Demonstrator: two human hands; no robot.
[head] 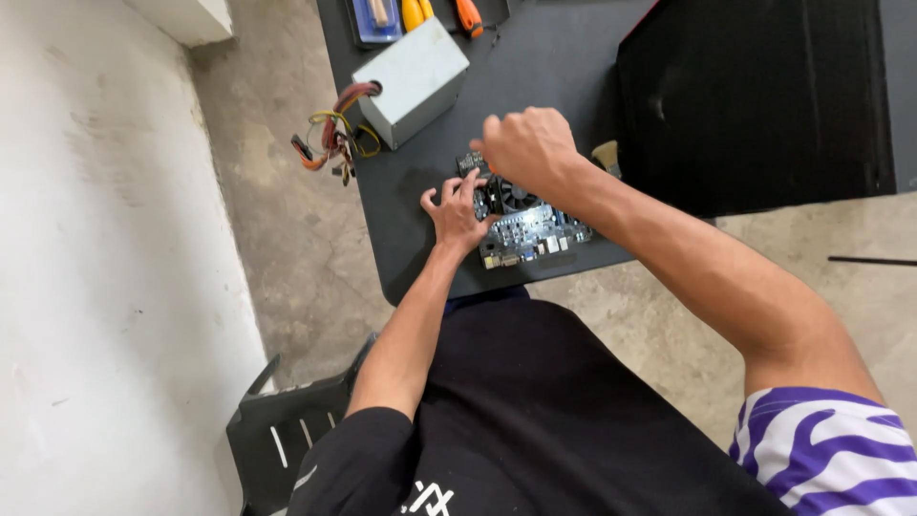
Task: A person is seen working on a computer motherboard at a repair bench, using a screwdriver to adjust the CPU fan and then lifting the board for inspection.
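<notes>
Head view, left to right: a black plastic chair (287, 430) by the wall, then a grey power supply box (413, 80) with loose coloured wires (332, 134) on the black table (554, 67). Left hand (457, 212), fingers spread, presses on the circuit board (531, 229) near the table's front edge. Right hand (525, 145) is fisted above it; what it grips I cannot tell. A hard push could flex the board or slide it off.

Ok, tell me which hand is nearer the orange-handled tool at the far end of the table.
Right. The right hand is fisted above the circuit board's far end, with bare table between it and the orange-handled tool. The left hand lies farther back, on the board's left edge.
</notes>
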